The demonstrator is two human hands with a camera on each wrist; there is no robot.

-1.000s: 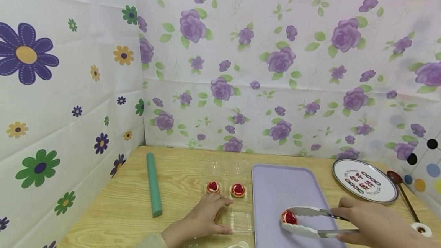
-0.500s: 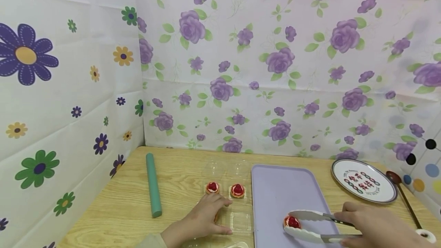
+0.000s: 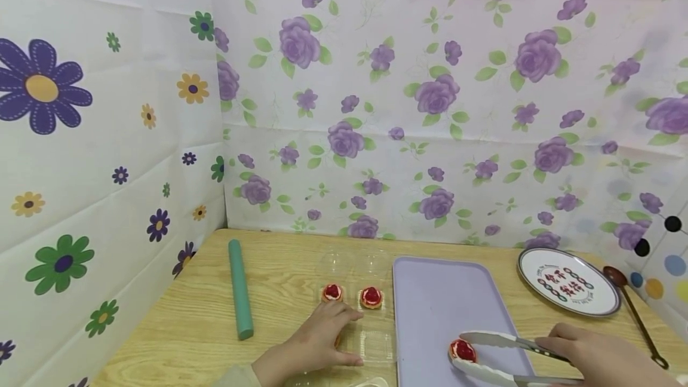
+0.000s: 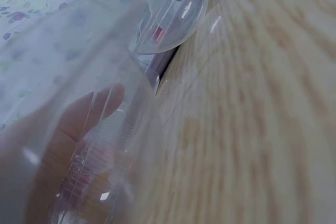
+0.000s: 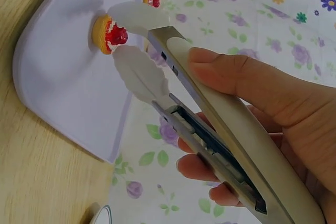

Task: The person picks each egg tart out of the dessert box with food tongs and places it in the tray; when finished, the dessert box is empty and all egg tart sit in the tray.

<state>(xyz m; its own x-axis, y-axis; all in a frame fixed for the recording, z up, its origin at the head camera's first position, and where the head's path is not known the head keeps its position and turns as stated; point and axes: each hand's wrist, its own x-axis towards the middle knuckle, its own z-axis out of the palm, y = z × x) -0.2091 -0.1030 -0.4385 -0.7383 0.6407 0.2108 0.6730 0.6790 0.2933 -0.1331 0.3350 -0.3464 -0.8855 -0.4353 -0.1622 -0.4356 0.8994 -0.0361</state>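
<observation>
My right hand (image 3: 607, 357) grips a pair of tongs (image 5: 226, 119), thumb on one arm and fingers along the other. Their white scalloped tips stand on either side of a small red-topped fruit tart (image 3: 463, 350) over the lavender tray (image 3: 438, 291). Whether the tart touches the tray is hard to tell. My left hand (image 3: 317, 339) rests on a clear plastic clamshell box (image 3: 374, 345), thumb and fingers spread apart. In the left wrist view that hand shows blurred behind the clear plastic (image 4: 126, 145). Two more tarts (image 3: 371, 297) sit in the box's far cups; another is mostly hidden under the hand.
A green rolling pin (image 3: 240, 288) lies on the wooden table at the left. To the right are a white plate (image 3: 570, 282) with red lettering and a brown ladle (image 3: 616, 276). Patterned cloth hangs behind and at the sides.
The right hand has shifted the tongs and tart a little rightward and nearer over the tray. My left hand has stayed in place on the box.
</observation>
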